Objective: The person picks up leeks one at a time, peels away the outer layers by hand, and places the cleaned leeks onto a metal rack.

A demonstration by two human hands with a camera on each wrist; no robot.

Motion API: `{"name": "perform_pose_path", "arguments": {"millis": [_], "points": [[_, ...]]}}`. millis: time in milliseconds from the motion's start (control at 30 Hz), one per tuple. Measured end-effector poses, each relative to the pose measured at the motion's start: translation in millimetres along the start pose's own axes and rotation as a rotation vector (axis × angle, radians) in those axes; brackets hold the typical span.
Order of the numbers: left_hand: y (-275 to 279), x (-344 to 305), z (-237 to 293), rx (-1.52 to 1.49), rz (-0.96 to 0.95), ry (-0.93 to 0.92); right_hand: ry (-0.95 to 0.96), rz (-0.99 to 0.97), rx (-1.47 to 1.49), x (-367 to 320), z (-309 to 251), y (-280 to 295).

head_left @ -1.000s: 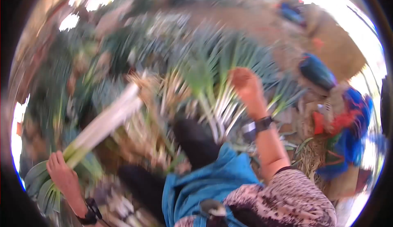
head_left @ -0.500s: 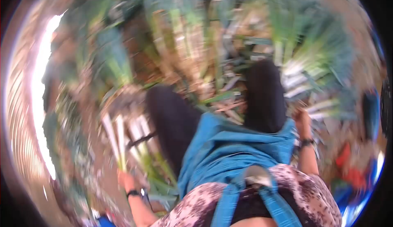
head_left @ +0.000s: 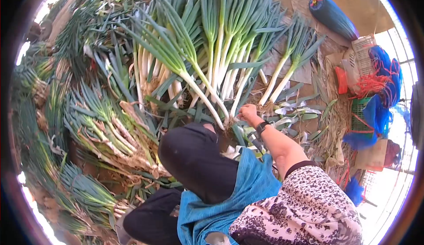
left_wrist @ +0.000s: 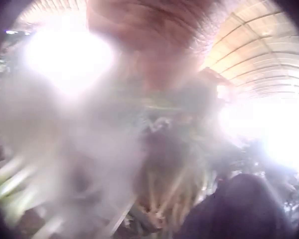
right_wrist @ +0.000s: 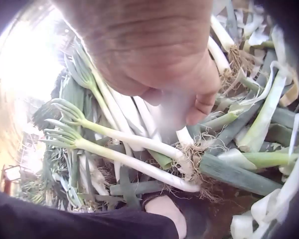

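My right hand (head_left: 250, 114), with a dark band at the wrist, is low at the root ends of several long green onions (head_left: 204, 94). In the right wrist view its fingers are curled, and the white stem of one green onion (right_wrist: 184, 135) comes out right below the fingertips, roots hanging. Two more green onions (right_wrist: 134, 166) lie beside it, leaves pointing left. My left hand (left_wrist: 149, 35) is outside the head view. The left wrist view has only blurred skin at the top, its fingers hidden; I cannot tell what it holds.
Older green onions with brown roots (head_left: 141, 161) lie in heaps at the left. Peeled leaf scraps (head_left: 296, 110) cover the ground at the right. Beyond are a dark blue bundle (head_left: 333, 17), a white crate (head_left: 364, 53) and blue netting (head_left: 375, 114). My bent knee (head_left: 187, 150) stands in front.
My left hand, at the white stems in both earlier frames, has left the head view. The right hand has come down to the root ends of the green onions. The head view has turned.
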State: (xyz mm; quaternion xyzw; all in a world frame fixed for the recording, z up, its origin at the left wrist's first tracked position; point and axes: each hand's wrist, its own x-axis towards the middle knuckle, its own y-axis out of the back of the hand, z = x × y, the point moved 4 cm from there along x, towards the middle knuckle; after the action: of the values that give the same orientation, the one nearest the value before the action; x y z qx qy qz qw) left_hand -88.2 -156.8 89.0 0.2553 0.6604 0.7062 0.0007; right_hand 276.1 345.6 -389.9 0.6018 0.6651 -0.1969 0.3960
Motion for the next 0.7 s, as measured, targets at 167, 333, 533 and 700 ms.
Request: {"name": "perform_pose_path", "arguments": {"millis": [167,333,533,700], "points": [[-35,16,151,-0.153,-0.212,-0.172,0.283,0.387,-0.247,45,-27,-9],[-83,12,181,-0.155,-0.389,-0.479,0.004,0.124,-0.074,93,-19,-25],[-113,13,174,-0.171,-0.525,-0.349,0.859,0.496,-0.723,21,-93,-34],[-139,1,177,-0.235,-0.555,-0.443,0.705,-0.046,-0.802,-44,-87,-108]]}}
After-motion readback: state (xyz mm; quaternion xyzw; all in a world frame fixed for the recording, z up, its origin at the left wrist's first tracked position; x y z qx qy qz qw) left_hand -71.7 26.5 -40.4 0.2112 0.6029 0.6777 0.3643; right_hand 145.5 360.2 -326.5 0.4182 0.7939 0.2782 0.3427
